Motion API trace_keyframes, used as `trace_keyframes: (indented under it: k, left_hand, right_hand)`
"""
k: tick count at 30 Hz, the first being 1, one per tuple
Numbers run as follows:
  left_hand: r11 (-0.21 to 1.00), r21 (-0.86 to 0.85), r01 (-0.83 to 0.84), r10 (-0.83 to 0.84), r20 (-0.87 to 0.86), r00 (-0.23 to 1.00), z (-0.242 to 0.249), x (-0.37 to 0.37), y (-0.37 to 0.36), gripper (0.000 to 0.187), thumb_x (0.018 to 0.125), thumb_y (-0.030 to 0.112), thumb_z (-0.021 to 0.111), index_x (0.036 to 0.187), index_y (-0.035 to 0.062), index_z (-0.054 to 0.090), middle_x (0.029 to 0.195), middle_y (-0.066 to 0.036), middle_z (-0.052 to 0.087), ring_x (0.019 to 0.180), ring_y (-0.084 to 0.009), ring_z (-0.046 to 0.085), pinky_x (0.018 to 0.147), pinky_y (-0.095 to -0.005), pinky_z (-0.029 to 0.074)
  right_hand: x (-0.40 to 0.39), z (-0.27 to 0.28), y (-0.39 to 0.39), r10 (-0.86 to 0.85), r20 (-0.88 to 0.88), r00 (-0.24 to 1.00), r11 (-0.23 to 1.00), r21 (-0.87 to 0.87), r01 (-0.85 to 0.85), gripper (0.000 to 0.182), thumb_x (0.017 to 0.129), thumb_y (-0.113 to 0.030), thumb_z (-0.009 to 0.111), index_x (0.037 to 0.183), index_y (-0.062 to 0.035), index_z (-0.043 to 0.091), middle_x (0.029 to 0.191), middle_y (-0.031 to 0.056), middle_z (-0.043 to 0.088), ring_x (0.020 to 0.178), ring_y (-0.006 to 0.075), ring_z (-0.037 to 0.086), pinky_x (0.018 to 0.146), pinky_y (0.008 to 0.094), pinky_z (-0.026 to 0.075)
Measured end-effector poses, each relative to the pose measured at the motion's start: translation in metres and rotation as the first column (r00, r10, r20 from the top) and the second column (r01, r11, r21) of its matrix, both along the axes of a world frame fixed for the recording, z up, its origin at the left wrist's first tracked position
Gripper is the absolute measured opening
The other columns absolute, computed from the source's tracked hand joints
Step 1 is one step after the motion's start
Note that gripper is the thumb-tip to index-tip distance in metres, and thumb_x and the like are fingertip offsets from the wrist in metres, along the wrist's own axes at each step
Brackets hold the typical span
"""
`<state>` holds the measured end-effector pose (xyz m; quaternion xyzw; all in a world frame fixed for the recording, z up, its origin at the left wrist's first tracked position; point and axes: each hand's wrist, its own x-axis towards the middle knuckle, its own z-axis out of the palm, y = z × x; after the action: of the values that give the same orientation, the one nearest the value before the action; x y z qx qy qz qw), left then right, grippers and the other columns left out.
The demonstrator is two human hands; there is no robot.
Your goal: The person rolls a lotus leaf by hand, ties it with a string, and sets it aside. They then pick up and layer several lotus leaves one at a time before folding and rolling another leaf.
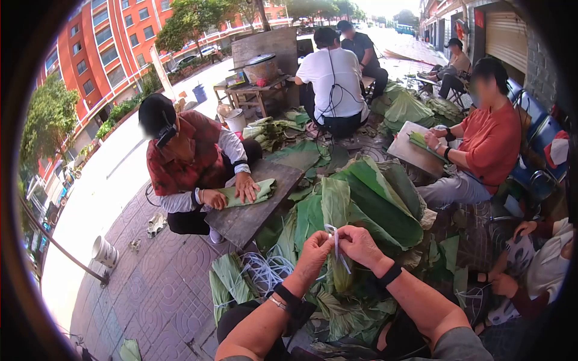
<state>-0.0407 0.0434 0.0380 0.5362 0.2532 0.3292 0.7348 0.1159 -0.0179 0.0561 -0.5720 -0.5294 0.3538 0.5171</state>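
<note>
Both my hands meet at the middle of the view, over a long folded leaf bundle (335,201). A thin whitish strip (330,229) passes across the bundle between my fingertips. My left hand (314,253) pinches the strip from the left, thumb and fingers pressed together. From the right, my right hand (361,245) is closed on the same strip, its fingers close to those of the left. One strip end hangs down below the fingers. Behind the bundle rises a heap of large green leaves (388,210).
Loose pale strips (268,271) lie left of my arms, beside tied leaf bundles (233,280). A person at left presses leaves on a dark board (256,207). Another at right holds leaves over a light board (412,150). A white bucket (106,251) lies tilted on the paving.
</note>
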Motion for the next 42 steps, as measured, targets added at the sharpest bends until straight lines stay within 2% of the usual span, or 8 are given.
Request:
trace_keyframes:
  k: [3,8,17,22,34,37,41,42]
  left_hand:
    - [1.0,0.006,0.03,-0.029,-0.019,0.999,-0.01,-0.002,0.006,0.02,0.097,0.027,0.064,0.097,0.0074,0.062,0.092,0.002,0.063,0.085,-0.007,0.056,0.082,-0.0254,0.045]
    - [0.995,-0.031,0.093,-0.092,0.029,0.995,-0.002,-0.004,0.003,0.024,0.098,0.031,0.063,0.094,0.0075,0.063,0.092,0.003,0.064,0.087,-0.0067,0.056,0.084,-0.0249,0.045]
    - [0.957,-0.281,-0.076,0.036,-0.146,0.989,0.021,-0.006,0.007,0.074,0.093,0.075,0.035,0.084,0.0072,0.063,0.091,-0.009,0.065,0.094,-0.0233,0.06,0.092,-0.0467,0.044]
    - [0.883,-0.422,-0.205,0.174,-0.112,0.978,0.013,-0.009,0.012,0.055,0.094,0.06,0.055,0.089,0.0063,0.06,0.096,-0.015,0.064,0.099,-0.0306,0.06,0.088,-0.0475,0.048]
    - [0.957,-0.236,-0.169,0.096,-0.291,0.952,-0.009,-0.011,0.011,0.041,0.101,0.044,0.051,0.099,0.004,0.059,0.097,-0.012,0.065,0.089,-0.0246,0.064,0.076,-0.0415,0.055]
    - [0.944,-0.291,-0.153,0.1,-0.189,0.977,-0.003,-0.009,0.011,0.034,0.102,0.038,0.051,0.102,0.0052,0.06,0.099,-0.012,0.066,0.092,-0.0241,0.064,0.082,-0.0406,0.053]
    - [0.968,-0.237,-0.082,0.069,-0.065,0.996,0.004,-0.003,0.006,0.033,0.102,0.037,0.052,0.103,0.0055,0.063,0.102,-0.009,0.067,0.1,-0.0212,0.063,0.09,-0.0394,0.05]
    - [0.984,-0.167,-0.066,0.052,-0.087,0.995,0.004,-0.005,0.003,0.034,0.103,0.037,0.051,0.103,0.0051,0.064,0.103,-0.009,0.067,0.101,-0.0202,0.062,0.091,-0.0383,0.049]
  right_hand:
    - [-0.003,0.001,-0.003,-0.031,0.312,0.95,0.975,0.217,-0.039,0.011,0.08,-0.004,0.068,0.091,-0.0019,0.065,0.078,0.0121,0.063,0.07,0.0267,0.064,0.068,0.0365,0.052]
    - [-0.004,0.0,-0.004,-0.028,0.354,0.935,0.974,0.219,-0.054,0.011,0.082,-0.009,0.068,0.09,-0.0023,0.066,0.081,0.0144,0.063,0.076,0.033,0.063,0.07,0.0385,0.051]
    - [-0.001,-0.011,-0.002,-0.028,0.336,0.941,0.968,0.243,-0.058,0.012,0.086,-0.013,0.068,0.086,-0.001,0.069,0.078,0.0146,0.064,0.074,0.0337,0.064,0.069,0.0394,0.052]
    - [0.0,-0.009,-0.006,-0.004,0.32,0.947,0.977,0.203,-0.065,0.011,0.084,-0.011,0.067,0.086,-0.0008,0.068,0.079,0.015,0.065,0.077,0.0337,0.065,0.071,0.04,0.052]
    - [-0.006,-0.012,-0.012,0.068,0.428,0.901,0.956,0.23,-0.182,0.012,0.085,-0.015,0.064,0.085,-0.0039,0.069,0.082,0.016,0.066,0.08,0.0372,0.065,0.074,0.0413,0.053]
    - [-0.001,-0.019,-0.007,-0.004,0.353,0.936,0.966,0.244,-0.088,0.015,0.088,-0.015,0.063,0.083,-0.0011,0.068,0.077,0.0148,0.068,0.07,0.0296,0.069,0.066,0.0384,0.054]
    - [0.006,-0.006,-0.008,-0.062,-0.35,0.935,0.993,-0.111,0.025,0.019,0.093,-0.015,0.061,0.086,0.002,0.066,0.075,0.0071,0.069,0.066,0.0123,0.069,0.058,0.0263,0.054]
    - [0.012,-0.008,-0.008,-0.036,-0.426,0.904,0.995,-0.099,-0.007,0.015,0.091,-0.015,0.064,0.09,0.0004,0.066,0.078,0.007,0.069,0.068,0.0146,0.069,0.06,0.0254,0.056]
